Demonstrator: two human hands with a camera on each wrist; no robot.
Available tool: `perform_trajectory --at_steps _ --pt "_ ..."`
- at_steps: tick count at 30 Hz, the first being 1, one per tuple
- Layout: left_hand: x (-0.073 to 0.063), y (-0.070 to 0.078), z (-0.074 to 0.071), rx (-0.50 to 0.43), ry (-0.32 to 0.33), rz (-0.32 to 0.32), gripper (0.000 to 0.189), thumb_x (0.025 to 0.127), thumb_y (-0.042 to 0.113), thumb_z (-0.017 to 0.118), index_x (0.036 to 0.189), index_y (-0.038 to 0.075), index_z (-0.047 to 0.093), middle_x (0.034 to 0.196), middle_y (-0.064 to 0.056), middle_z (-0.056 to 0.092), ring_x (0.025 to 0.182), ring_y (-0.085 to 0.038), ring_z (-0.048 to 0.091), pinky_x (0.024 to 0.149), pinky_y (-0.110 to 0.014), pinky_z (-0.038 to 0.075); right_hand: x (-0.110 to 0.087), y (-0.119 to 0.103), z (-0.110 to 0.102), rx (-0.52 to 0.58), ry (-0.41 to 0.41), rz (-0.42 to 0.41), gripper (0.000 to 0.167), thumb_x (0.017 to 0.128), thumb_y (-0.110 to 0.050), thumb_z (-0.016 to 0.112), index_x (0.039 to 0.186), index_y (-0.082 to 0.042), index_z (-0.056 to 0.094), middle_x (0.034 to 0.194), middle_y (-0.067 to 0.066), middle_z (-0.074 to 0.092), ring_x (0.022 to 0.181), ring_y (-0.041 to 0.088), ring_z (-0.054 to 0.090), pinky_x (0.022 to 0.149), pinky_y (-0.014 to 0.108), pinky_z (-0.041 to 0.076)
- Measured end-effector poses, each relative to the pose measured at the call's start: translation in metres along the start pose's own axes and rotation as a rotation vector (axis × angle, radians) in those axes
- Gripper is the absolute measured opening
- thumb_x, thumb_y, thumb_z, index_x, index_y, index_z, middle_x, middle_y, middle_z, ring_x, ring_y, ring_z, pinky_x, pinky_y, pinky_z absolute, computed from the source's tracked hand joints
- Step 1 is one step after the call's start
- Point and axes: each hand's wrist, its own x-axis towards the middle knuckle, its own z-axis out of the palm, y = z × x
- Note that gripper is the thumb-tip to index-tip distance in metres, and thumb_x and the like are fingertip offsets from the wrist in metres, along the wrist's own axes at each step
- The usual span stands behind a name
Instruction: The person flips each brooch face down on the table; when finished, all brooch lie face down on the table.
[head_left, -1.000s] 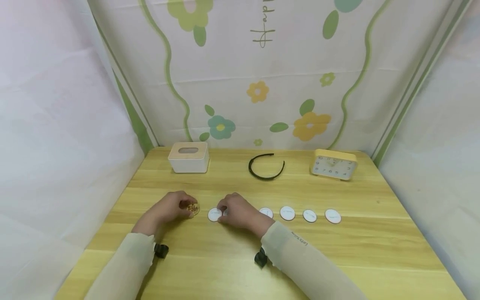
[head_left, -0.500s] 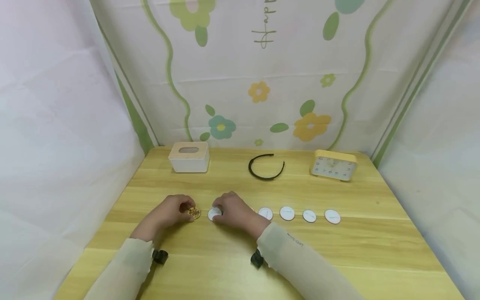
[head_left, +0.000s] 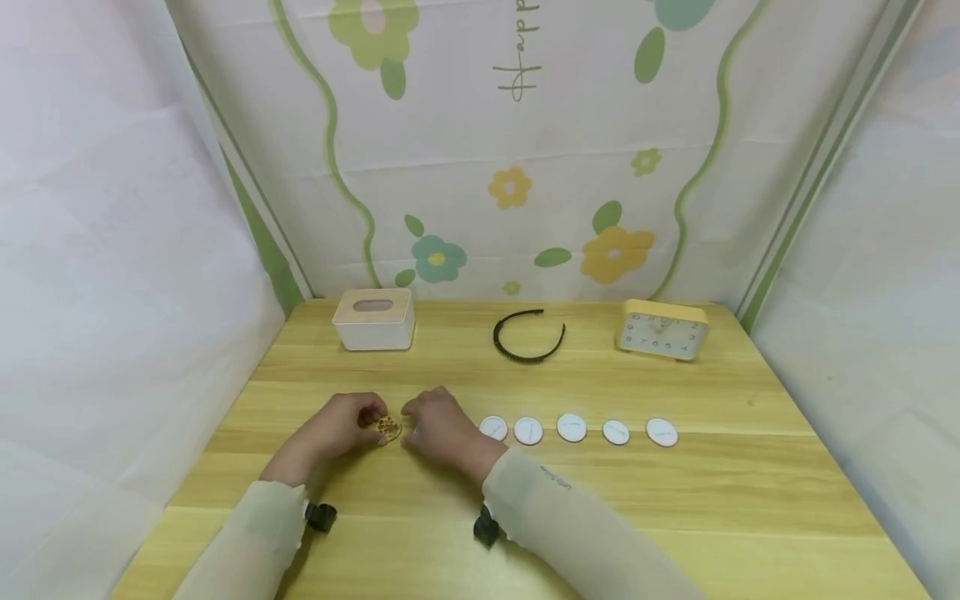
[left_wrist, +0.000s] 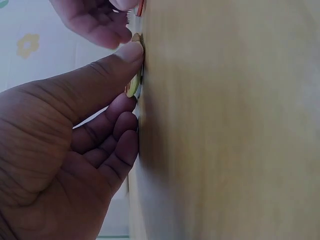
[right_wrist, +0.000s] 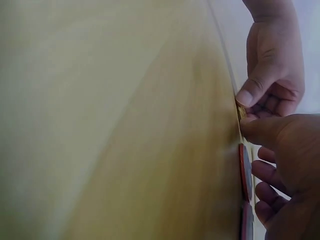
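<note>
My left hand (head_left: 341,427) pinches a small round disc (head_left: 389,427) between thumb and fingers at the left of the table. Its upper face has a yellow and brown pattern, and in the left wrist view the disc (left_wrist: 133,85) stands tilted under the thumb. Just right of it, my right hand (head_left: 446,433) has thumb and index finger spread, with their tips close to the disc's right edge. In the right wrist view, a red-edged disc (right_wrist: 245,172) lies beneath the right hand's fingers. From the head view that disc is hidden under the hand.
Several white-faced round discs (head_left: 572,427) lie in a row to the right on the wooden table (head_left: 600,517). Behind them are a white tissue box (head_left: 375,329), a black headband (head_left: 525,358) and a yellow alarm clock (head_left: 662,329). A flowered cloth (head_left: 450,150) hangs at the back.
My right hand has moved left, over a white disc and up to the patterned disc, uncovering another white disc behind it. The left hand keeps its pinch and has barely shifted.
</note>
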Motion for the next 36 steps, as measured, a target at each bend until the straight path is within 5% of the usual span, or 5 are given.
perform_trajectory --at_steps 10,21,30,36 --pt "0.001 0.0 0.0 -0.009 -0.001 0.012 0.025 0.09 0.017 0.092 0.108 0.016 0.074 0.099 0.003 0.07 0.093 -0.016 0.062 0.084 -0.033 0.054 0.011 -0.01 0.006 -0.044 0.023 -0.088 0.021 0.099 -0.032 0.081 0.116 -0.019 0.082 0.103 -0.009 0.078 0.095 0.009 0.062 0.097 0.027 0.047" --pt "0.0 -0.001 -0.002 0.014 -0.012 0.039 0.028 0.089 0.014 0.091 0.115 0.015 0.079 0.105 0.005 0.075 0.096 -0.014 0.067 0.087 -0.034 0.057 0.013 -0.012 0.005 -0.071 0.003 -0.089 0.022 0.103 -0.034 0.076 0.118 -0.019 0.082 0.107 -0.008 0.08 0.098 0.009 0.065 0.101 0.028 0.047" --pt "-0.001 -0.007 -0.005 0.021 -0.022 0.068 0.018 0.097 0.018 0.085 0.114 0.022 0.084 0.113 0.006 0.079 0.108 -0.016 0.072 0.098 -0.047 0.059 0.013 -0.011 0.004 -0.103 0.0 -0.125 0.026 0.109 -0.032 0.068 0.127 -0.022 0.083 0.12 -0.01 0.081 0.112 0.01 0.071 0.109 0.029 0.047" --pt "-0.003 -0.011 -0.011 0.036 0.003 0.087 0.013 0.103 0.021 0.077 0.111 0.025 0.086 0.116 0.006 0.082 0.113 -0.021 0.075 0.1 -0.049 0.061 0.011 -0.013 0.003 -0.108 0.041 -0.099 0.026 0.113 -0.03 0.062 0.123 -0.022 0.084 0.115 -0.009 0.083 0.102 0.009 0.075 0.106 0.029 0.052"
